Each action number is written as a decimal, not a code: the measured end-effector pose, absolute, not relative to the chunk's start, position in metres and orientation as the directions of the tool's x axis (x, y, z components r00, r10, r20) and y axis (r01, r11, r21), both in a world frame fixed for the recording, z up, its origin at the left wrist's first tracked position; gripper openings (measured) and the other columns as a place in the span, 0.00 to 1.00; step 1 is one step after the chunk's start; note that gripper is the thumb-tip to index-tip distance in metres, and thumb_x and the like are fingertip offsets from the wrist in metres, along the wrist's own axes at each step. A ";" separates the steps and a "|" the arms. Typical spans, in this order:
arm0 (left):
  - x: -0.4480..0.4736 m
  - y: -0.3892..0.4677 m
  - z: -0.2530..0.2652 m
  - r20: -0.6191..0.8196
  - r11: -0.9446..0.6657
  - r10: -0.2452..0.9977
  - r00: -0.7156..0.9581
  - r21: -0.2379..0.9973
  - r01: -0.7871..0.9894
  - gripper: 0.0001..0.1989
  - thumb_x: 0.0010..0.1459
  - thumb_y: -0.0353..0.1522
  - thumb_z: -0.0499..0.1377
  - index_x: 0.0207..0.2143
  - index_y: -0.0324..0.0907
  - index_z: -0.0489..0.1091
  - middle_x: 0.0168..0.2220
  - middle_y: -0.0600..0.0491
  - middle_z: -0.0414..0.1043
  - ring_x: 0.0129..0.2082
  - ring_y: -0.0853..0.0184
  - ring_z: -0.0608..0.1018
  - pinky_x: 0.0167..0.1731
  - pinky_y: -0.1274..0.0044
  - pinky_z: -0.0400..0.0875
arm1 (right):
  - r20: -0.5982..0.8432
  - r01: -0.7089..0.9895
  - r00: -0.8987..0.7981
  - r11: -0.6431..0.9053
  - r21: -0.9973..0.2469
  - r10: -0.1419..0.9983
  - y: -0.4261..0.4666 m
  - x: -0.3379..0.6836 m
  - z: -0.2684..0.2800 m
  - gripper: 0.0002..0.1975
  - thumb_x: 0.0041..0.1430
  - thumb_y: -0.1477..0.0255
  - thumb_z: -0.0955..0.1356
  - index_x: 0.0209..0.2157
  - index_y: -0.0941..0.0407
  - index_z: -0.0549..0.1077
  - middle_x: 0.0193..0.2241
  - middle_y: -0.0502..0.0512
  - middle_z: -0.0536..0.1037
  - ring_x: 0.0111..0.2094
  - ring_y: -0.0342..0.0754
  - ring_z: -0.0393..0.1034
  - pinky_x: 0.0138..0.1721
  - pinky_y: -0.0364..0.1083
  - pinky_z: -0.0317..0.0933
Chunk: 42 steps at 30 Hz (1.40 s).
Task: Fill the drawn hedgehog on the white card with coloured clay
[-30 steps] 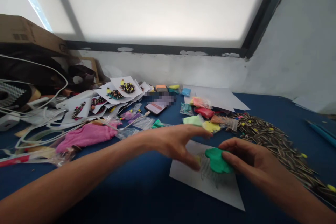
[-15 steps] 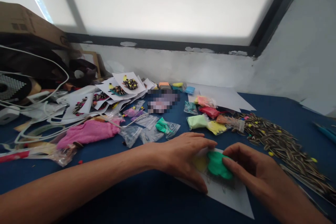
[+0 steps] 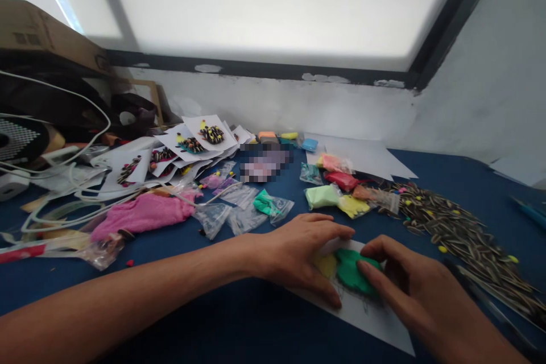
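A flattened piece of green modelling clay (image 3: 353, 274) lies on a white sheet of paper (image 3: 384, 324) with pencil lines, just right of a patch of yellow clay (image 3: 326, 265). My right hand (image 3: 412, 287) grips the green clay's right edge between thumb and fingers. With thumb and fingers spread apart, my left hand (image 3: 301, 256) rests on the paper's left side, around the yellow patch. Part of the yellow clay is hidden behind that hand.
Striped sunflower seeds (image 3: 464, 233) are heaped at the right. Bagged clay, such as a light green packet (image 3: 321, 197), sits beyond my hands. Cards with seed pictures (image 3: 212, 132), pink clay (image 3: 145, 213) and white cables (image 3: 72, 185) spread across the left.
The green clay now lies lower and flatter against the paper, its right edge still in my right hand. My left hand stays almost in place.
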<state>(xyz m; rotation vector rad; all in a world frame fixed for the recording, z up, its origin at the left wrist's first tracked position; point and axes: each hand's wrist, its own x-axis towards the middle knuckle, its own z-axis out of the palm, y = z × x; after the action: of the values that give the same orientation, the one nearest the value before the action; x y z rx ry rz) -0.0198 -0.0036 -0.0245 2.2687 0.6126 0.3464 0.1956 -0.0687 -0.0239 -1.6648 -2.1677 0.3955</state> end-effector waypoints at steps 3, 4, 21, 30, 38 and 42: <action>-0.020 -0.004 -0.024 0.055 -0.606 0.523 0.851 0.726 0.325 0.46 0.44 0.39 0.72 0.63 0.39 0.58 0.64 0.45 0.58 0.67 0.53 0.53 0.64 0.63 0.51 | 0.186 0.882 -0.221 0.277 -0.382 0.957 -0.070 0.195 -0.026 0.11 0.61 0.60 0.63 0.31 0.51 0.71 0.15 0.45 0.66 0.15 0.43 0.61 0.18 0.43 0.53; -0.019 -0.004 -0.024 0.055 -0.607 0.522 0.851 0.726 0.325 0.46 0.44 0.39 0.72 0.63 0.38 0.57 0.64 0.44 0.58 0.67 0.53 0.52 0.64 0.64 0.51 | 0.183 0.886 -0.232 0.285 -0.366 0.955 -0.070 0.195 -0.027 0.11 0.61 0.60 0.63 0.32 0.51 0.71 0.16 0.45 0.67 0.16 0.43 0.61 0.18 0.43 0.54; -0.018 -0.005 -0.025 0.069 -0.610 0.525 0.848 0.725 0.319 0.46 0.44 0.37 0.72 0.63 0.35 0.57 0.63 0.44 0.59 0.67 0.52 0.52 0.64 0.65 0.50 | 0.376 0.850 -0.394 0.488 -0.199 0.839 -0.070 0.199 -0.038 0.09 0.65 0.64 0.63 0.42 0.50 0.71 0.38 0.55 0.73 0.34 0.47 0.74 0.30 0.44 0.68; -0.020 -0.005 -0.027 0.080 -0.626 0.529 0.845 0.709 0.325 0.44 0.44 0.36 0.71 0.63 0.39 0.58 0.63 0.46 0.60 0.67 0.54 0.53 0.64 0.66 0.52 | 0.449 0.828 -0.471 0.556 -0.072 0.759 -0.069 0.198 -0.033 0.13 0.68 0.67 0.58 0.36 0.51 0.72 0.29 0.52 0.73 0.27 0.45 0.73 0.25 0.43 0.67; -0.019 -0.005 -0.025 0.064 -0.619 0.525 0.849 0.713 0.329 0.44 0.45 0.38 0.71 0.63 0.39 0.58 0.63 0.45 0.61 0.67 0.53 0.53 0.63 0.64 0.53 | 0.435 0.849 -0.428 0.518 -0.108 0.792 -0.069 0.205 -0.029 0.06 0.65 0.66 0.62 0.34 0.51 0.67 0.26 0.48 0.73 0.25 0.44 0.73 0.23 0.42 0.63; -0.019 -0.007 -0.025 0.060 -0.626 0.524 0.850 0.704 0.336 0.44 0.45 0.38 0.71 0.63 0.38 0.58 0.62 0.45 0.61 0.67 0.52 0.53 0.64 0.64 0.51 | 0.377 0.846 -0.426 0.510 -0.156 0.822 -0.070 0.205 -0.027 0.07 0.65 0.67 0.62 0.32 0.51 0.66 0.26 0.47 0.73 0.24 0.42 0.72 0.24 0.40 0.63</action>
<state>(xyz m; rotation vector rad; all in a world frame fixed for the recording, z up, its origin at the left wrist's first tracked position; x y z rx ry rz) -0.0185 -0.0066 -0.0250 2.3005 0.6209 0.3370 0.2051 -0.0698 -0.0270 -1.3763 -2.3506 -0.0795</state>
